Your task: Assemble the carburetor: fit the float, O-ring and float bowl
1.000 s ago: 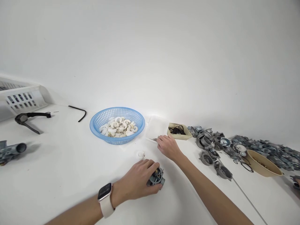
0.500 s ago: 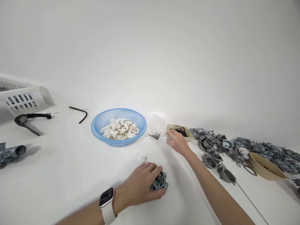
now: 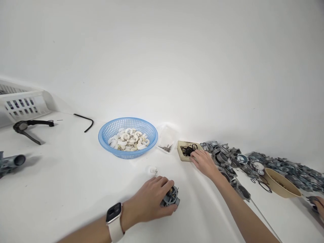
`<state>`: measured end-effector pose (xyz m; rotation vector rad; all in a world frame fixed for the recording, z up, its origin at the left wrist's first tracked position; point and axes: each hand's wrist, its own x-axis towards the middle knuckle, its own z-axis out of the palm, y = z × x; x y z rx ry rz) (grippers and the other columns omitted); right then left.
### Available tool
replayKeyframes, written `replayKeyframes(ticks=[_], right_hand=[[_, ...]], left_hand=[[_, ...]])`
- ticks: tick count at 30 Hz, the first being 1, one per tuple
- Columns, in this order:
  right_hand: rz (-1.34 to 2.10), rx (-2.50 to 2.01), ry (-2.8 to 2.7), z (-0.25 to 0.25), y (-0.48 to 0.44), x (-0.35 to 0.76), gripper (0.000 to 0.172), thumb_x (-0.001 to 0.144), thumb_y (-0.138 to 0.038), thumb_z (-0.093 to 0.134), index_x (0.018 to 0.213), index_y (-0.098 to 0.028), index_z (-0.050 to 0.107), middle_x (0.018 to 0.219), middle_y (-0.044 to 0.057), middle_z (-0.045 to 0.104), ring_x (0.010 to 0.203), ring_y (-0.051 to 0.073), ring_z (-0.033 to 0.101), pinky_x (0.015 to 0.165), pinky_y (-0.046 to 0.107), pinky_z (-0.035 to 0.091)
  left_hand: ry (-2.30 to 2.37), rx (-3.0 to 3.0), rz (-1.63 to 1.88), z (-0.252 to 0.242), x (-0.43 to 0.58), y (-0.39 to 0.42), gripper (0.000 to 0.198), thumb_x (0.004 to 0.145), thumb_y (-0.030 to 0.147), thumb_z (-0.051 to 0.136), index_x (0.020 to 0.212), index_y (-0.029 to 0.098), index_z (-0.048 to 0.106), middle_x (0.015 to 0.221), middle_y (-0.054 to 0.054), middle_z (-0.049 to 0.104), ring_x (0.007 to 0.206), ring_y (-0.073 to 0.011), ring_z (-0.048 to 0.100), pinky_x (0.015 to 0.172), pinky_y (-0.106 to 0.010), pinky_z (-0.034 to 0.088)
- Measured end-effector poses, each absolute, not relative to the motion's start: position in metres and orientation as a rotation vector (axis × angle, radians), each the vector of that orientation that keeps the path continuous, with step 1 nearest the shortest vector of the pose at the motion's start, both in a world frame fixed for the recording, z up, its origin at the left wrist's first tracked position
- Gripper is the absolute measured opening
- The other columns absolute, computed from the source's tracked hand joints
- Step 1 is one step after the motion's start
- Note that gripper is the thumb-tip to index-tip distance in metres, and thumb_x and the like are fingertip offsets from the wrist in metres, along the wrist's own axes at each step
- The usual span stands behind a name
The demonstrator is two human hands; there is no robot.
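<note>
My left hand (image 3: 152, 197), with a watch on its wrist, is closed around a small grey metal carburetor body (image 3: 171, 198) resting on the white table. My right hand (image 3: 204, 162) reaches to the near right edge of a small beige tray (image 3: 181, 154) of black rubber rings (image 3: 187, 149). Its fingertips touch the rings, and I cannot make out whether they pinch one. A small white ring-shaped part (image 3: 152, 170) lies just beyond my left hand.
A blue mesh basket (image 3: 128, 136) holds several white curved parts. Small pins (image 3: 165, 147) lie on a clear bag beside it. Grey metal castings (image 3: 240, 162) and a tan bowl (image 3: 280, 182) fill the right. At left are a white crate (image 3: 22, 104), a black tool (image 3: 27, 126) and a bent hex key (image 3: 84, 121). Another person's hand (image 3: 319, 206) shows at the far right.
My right hand has moved right, from the pins on the clear bag to the beige tray of black rings. My left hand stays on the carburetor body.
</note>
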<state>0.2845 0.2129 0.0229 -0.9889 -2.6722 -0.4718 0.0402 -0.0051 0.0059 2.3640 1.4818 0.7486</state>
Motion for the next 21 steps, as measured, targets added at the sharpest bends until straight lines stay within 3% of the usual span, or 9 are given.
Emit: replayKeyframes(ticks=[9, 14, 21], right_hand=[[-0.322, -0.918, -2.788, 0.018, 0.143, 0.266, 0.013, 0.100, -0.023, 0.054, 0.109, -0.020, 0.064, 0.095, 0.005, 0.067, 0.089, 0.022, 0.061, 0.078, 0.033, 0.037], [-0.271, -0.974, -2.792, 0.021, 0.132, 0.258, 0.019, 0.102, -0.015, 0.048, 0.090, -0.019, 0.062, 0.088, 0.004, 0.065, 0.081, 0.020, 0.060, 0.071, 0.032, 0.038], [-0.170, -0.951, -2.805, 0.044, 0.096, 0.247, 0.020, 0.102, -0.013, 0.042, 0.092, -0.020, 0.057, 0.087, 0.004, 0.063, 0.079, 0.019, 0.059, 0.068, 0.030, 0.042]], left_hand=[[1.473, 2.361, 0.756, 0.003, 0.041, -0.003, 0.044, 0.087, 0.042, 0.066, 0.124, 0.022, 0.053, 0.111, -0.007, 0.065, 0.100, -0.0285, 0.063, 0.088, -0.043, 0.050], [1.452, 2.361, 0.779, 0.003, 0.040, -0.003, 0.043, 0.092, 0.049, 0.062, 0.125, 0.022, 0.052, 0.110, -0.007, 0.065, 0.097, -0.0280, 0.063, 0.086, -0.043, 0.050], [1.455, 2.285, 0.805, 0.005, 0.042, -0.004, 0.029, 0.103, 0.046, 0.045, 0.119, 0.023, 0.054, 0.105, -0.006, 0.065, 0.096, -0.0254, 0.061, 0.085, -0.041, 0.048]])
